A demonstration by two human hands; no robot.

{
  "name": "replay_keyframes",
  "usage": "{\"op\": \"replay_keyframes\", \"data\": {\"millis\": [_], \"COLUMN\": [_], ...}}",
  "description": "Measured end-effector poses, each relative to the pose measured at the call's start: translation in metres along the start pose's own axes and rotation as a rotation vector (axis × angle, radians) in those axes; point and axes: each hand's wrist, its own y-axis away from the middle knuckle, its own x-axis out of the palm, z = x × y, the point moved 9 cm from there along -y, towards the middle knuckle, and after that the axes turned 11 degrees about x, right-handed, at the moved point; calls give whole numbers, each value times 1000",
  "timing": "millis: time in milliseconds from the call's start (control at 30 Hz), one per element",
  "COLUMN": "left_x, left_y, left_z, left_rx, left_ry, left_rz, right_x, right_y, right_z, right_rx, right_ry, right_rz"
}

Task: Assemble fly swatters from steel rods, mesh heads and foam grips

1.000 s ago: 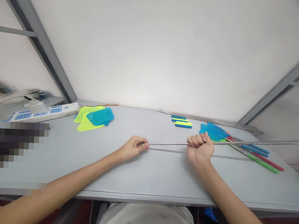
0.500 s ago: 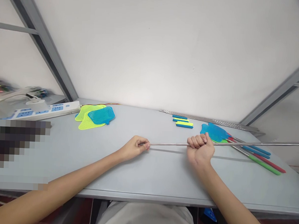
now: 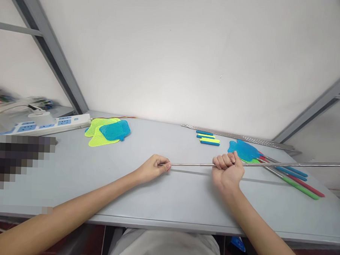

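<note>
Barely anything separates this moment from the one a second ago: the fingers (image 3: 165,164) of the left hand (image 3: 153,168) are still pinched shut on the near end of the thin metal rod (image 3: 192,164), and the right hand (image 3: 227,170) is still curled into a fist around the same rod further along, knuckles up. The rod's left tip has crept a little to the right with the left hand, while the right fist has kept its place, so the span of bare rod between the two hands looks slightly shorter; my reading is that the rod is being pressed or slid in lengthwise, slowly, rather than lifted or carried. It runs level just above the desk (image 3: 166,202), its far end passing out of view at the right edge. Beyond the right fist lie finished fly swatters (image 3: 286,172) with blue, red and green grips, a blue mesh head (image 3: 243,150) among them. Further back are short coloured grip sleeves (image 3: 208,138) and a row of bare rods (image 3: 237,137). To the left sit yellow and blue mesh heads (image 3: 108,130) and a power strip (image 3: 46,124).
</note>
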Motion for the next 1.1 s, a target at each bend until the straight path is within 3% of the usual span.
{"op": "replay_keyframes", "data": {"millis": [1100], "left_x": [7], "left_y": [3], "left_z": [-8], "left_rx": [2], "left_ry": [-14], "left_rz": [0], "right_x": [0], "right_y": [9], "right_z": [-12], "right_rx": [29], "right_ry": [6], "right_rz": [-28]}}
